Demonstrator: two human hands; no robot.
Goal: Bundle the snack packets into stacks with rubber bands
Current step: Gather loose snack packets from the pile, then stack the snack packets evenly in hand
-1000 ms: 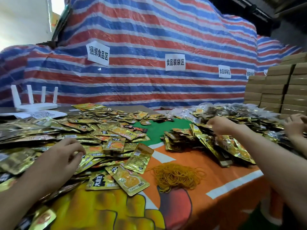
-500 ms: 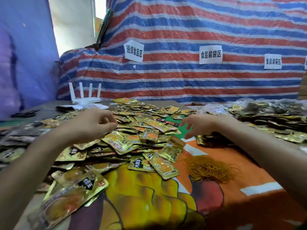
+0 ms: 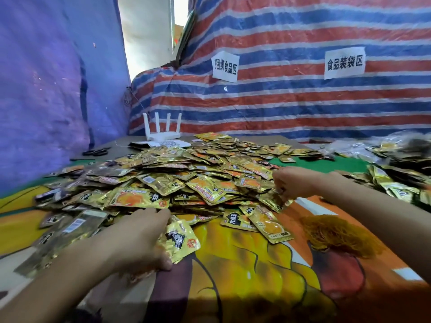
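Note:
A big loose pile of gold snack packets (image 3: 186, 178) covers the middle of the table. My left hand (image 3: 140, 238) is at the pile's near edge and grips one gold packet (image 3: 180, 238) between thumb and fingers. At the pile's right edge is my right hand (image 3: 296, 183), its fingers curled down onto the packets there (image 3: 275, 201). A heap of orange rubber bands (image 3: 335, 236) lies on the cloth, to the near right of that hand. Stacked packets (image 3: 396, 185) sit at the far right.
The table wears an orange and yellow printed cloth (image 3: 245, 264). A white router (image 3: 161, 134) and black scissors (image 3: 95, 151) stand at the back left. Clear bags (image 3: 349, 145) lie at the back right. A striped tarp with paper signs hangs behind.
The view has swung left. My left hand dropped to the pile's near edge and took a packet. My right hand left the stacks on the right and reached the loose pile's right edge.

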